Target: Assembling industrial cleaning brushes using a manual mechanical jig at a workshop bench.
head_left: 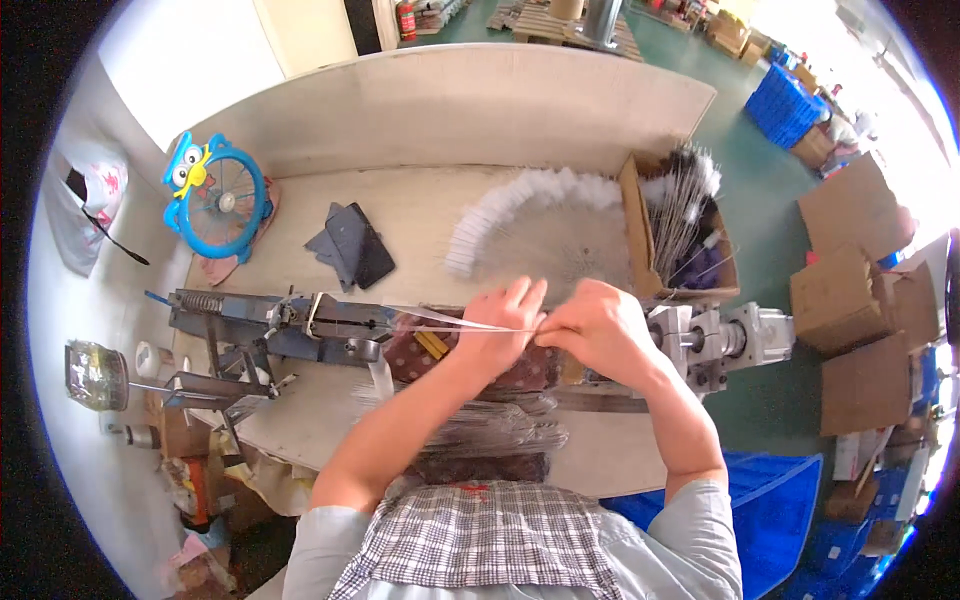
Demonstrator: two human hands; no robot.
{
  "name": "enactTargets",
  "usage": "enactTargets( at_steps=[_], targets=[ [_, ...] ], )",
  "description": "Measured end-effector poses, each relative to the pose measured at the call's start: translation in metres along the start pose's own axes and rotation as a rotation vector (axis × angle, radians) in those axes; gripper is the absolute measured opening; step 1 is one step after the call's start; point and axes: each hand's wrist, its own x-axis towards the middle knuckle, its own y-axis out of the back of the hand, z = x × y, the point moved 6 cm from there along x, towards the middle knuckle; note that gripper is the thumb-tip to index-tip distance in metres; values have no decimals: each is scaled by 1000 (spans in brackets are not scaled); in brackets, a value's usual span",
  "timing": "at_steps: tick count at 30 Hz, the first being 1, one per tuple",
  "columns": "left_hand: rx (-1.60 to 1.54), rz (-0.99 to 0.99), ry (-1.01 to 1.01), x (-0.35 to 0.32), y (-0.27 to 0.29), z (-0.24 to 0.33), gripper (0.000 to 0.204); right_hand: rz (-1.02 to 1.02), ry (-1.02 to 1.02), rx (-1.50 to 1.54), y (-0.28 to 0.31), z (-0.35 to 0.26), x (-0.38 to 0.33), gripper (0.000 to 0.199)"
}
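Across the middle of a pale tabletop [420, 200], two thin, pale strands [450, 318] are stretched from a dark metal fixture [265, 328] on the left toward a person's two bare hands, narrowing to a point where the fingertips meet. By the right hand [597, 325] the meeting point is gripped in a tight pinch, with thumb and forefinger together and the other fingers curled. By the left hand [492, 322], whose fingers are partly bent, the same spot is met from the other side; whether the strands are pinched there or only steadied cannot be told. Beneath the strands a brown dotted cloth [520, 375] is spread, and beyond the hands white fluffy-tipped pieces [530, 190] are laid out in a fan.

Very little weight is to be expected of the strands. They are likely to be bendy, smooth enough to slip through a loose hold, and easily kinked if grasped midway. They are probably best taken near the narrow end, between thumb and fingertip, with an even, gentle pull.

The ends of the strands are hidden by the right hand's fingers, and whether wire or fibre is being held cannot be made out. The bundle of thin rods [500, 425] near the person's body is partly covered by the left forearm.
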Motion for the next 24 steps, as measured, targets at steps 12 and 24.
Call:
enactTargets(
  at_steps=[12,24],
  targets=[
    [-2081,359,1474,-199,12,-78,38,29,297,129,-114,-77,75,7],
    [-557,-127,966,-172,37,-110,42,-95,250,-70,-114,-93,81,11]
  ],
)
